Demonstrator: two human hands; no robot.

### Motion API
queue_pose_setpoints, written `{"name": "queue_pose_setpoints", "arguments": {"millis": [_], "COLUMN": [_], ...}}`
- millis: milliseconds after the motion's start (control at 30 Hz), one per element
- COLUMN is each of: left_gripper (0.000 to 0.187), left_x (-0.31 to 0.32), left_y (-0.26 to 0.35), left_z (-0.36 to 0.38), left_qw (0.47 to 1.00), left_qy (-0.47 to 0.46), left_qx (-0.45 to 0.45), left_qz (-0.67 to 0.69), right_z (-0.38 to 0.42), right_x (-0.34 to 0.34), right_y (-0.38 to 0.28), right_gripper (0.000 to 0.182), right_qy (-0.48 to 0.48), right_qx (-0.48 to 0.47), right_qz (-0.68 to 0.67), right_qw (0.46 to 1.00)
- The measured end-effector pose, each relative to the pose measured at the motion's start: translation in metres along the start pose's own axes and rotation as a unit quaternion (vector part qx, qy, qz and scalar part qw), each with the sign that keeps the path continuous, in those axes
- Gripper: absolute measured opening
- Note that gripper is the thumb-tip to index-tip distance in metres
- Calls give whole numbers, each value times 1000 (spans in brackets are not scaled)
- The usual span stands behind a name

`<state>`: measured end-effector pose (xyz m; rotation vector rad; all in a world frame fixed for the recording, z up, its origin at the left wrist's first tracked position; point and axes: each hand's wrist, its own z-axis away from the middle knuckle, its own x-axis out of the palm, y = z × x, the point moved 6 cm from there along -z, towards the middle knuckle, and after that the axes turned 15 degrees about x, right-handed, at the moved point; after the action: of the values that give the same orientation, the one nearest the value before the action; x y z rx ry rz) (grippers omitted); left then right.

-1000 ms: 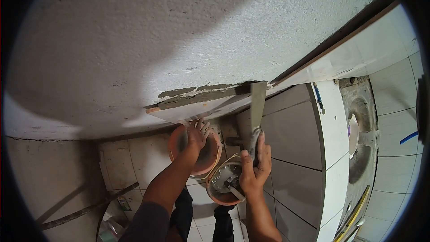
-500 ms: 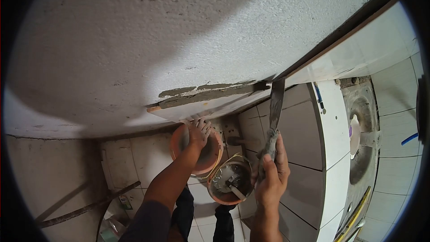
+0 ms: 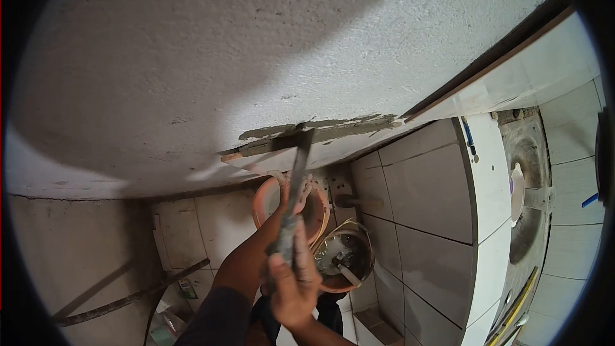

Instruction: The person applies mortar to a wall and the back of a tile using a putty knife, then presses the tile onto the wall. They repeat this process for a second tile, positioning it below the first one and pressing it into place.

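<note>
In my right hand (image 3: 296, 291) is a flat-bladed trowel (image 3: 298, 170), its handle caked with grey mortar. The blade points up and its tip meets the band of wet mortar (image 3: 336, 129) along the top edge of a white tile (image 3: 349, 146). This tile stands against the rough white wall (image 3: 192, 90). My left hand (image 3: 306, 193) reaches to the tile's lower face with its fingers extended; the trowel crosses in front and hides part of it. Beneath that hand sits an orange bucket (image 3: 262, 208).
A smaller bucket (image 3: 323, 279) with grey contents and a tool handle stands beside the orange one. A tiled counter side (image 3: 429, 218) rises at right, with a sink (image 3: 528, 237) beyond. A dark bar (image 3: 141, 289) slants across the lower left.
My right hand has swung left with the trowel, from the tile's right end to nearer its left part. My left hand stays at the tile. The view has shifted slightly.
</note>
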<state>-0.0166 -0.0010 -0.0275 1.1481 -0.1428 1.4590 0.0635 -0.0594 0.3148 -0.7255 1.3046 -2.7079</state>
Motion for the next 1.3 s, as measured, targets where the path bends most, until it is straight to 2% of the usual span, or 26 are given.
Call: {"name": "queue_pose_setpoints", "arguments": {"millis": [33,67,133,167,367,433,500,533,567,600,667,700,767,800,833,867,933,1067,1167,1200,1267,1300], "left_gripper": [78,78,80,84,85,85,86,89,92,86,83,81,79,78,74,74,68,67,69,75,81,81], "left_x": [6,5,9,17,8,7,-7,-22,-21,-27,4,7,-3,-5,-1,5,5,0,-5,-4,1,7], "left_y": [6,5,7,9,6,5,-3,-10,-10,-16,3,5,0,-3,1,2,2,1,-1,1,5,9], "left_z": [4,3,5,8,0,-1,-6,-16,-18,-24,-2,0,-6,-7,-4,-2,-1,-4,-7,-6,-2,1], "left_qw": [993,993,999,998,999,999,999,998,992,999,1000,999,999,998,1000,1000,998,998,999,999,998,998], "left_qy": [-103,-102,38,44,31,31,31,-16,-62,5,16,44,27,13,7,7,52,57,31,38,46,48], "left_qx": [38,38,-32,-33,-23,-23,-26,-6,13,1,-14,-24,-28,-31,-16,-17,-16,-9,-17,-14,-12,-12], "left_qz": [-33,-34,-19,-20,-23,-24,-24,-66,-109,-37,-4,7,27,46,-9,-10,-20,-20,-9,-23,-40,-36], "right_z": [2,3,7,8,16,16,17,17,13,6,-7,-16,-37,-47,-51,-57,-62,-56,-40,-36,-25,-22], "right_x": [7,15,25,30,40,34,15,3,-13,-32,-59,-73,-102,-117,-123,-127,-123,-123,-135,-144,-166,-187], "right_y": [7,13,22,23,31,32,25,21,19,19,-9,-17,-21,-23,-30,-35,-50,-71,-89,-88,-70,-43], "right_gripper": [56,57,56,56,51,54,56,59,63,67,58,56,55,52,50,50,47,46,44,44,43,45], "right_qy": [-13,-27,-39,-51,-87,-138,-115,-95,-81,-68,-18,15,51,102,153,154,172,174,167,170,139,145], "right_qx": [-13,-26,10,5,-5,24,25,28,6,-16,-145,-154,-162,-227,-289,-288,-342,-311,-270,-268,-208,-115], "right_qz": [3,6,-35,-35,-28,-79,-95,-111,-100,-88,-17,34,83,182,279,278,353,425,418,416,372,316], "right_qw": [1000,999,999,998,996,987,989,989,992,994,989,987,982,951,903,903,854,832,851,852,894,930]}}
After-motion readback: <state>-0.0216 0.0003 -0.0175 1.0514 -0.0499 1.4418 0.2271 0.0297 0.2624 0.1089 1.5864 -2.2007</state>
